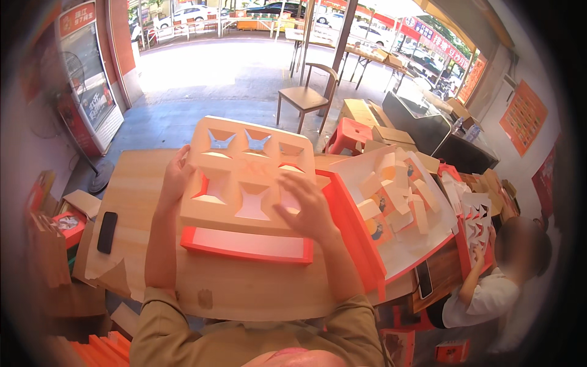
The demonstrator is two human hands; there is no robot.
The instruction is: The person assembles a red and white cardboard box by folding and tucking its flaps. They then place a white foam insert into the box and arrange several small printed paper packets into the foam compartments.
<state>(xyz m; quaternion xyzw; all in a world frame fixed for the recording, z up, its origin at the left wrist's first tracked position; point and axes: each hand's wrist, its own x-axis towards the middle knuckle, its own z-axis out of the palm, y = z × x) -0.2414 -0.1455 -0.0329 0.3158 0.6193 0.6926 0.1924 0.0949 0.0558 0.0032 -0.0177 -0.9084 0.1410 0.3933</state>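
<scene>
A pale-yellow cardboard insert [249, 168] with several square openings is tilted above an orange-red box [247, 246] with a white inside. Folded flaps show in the openings, some of them bluish at the far side. My left hand [177, 176] grips the insert's left edge. Over its right side lies my right hand [307, 205], fingers spread and reaching across the near right openings. The box is partly hidden beneath the insert. Close to my right hand stands a long orange-red panel [354, 229], beside a large white tray [406, 249] of loose cardboard pieces.
A black phone [107, 233] lies at the table's left end, another phone [424, 279] at the right. A co-worker [489, 293] handles a similar box [476, 229] on the right. Beyond the table [131, 196] stand a wooden chair [304, 98] and a red stool [350, 134].
</scene>
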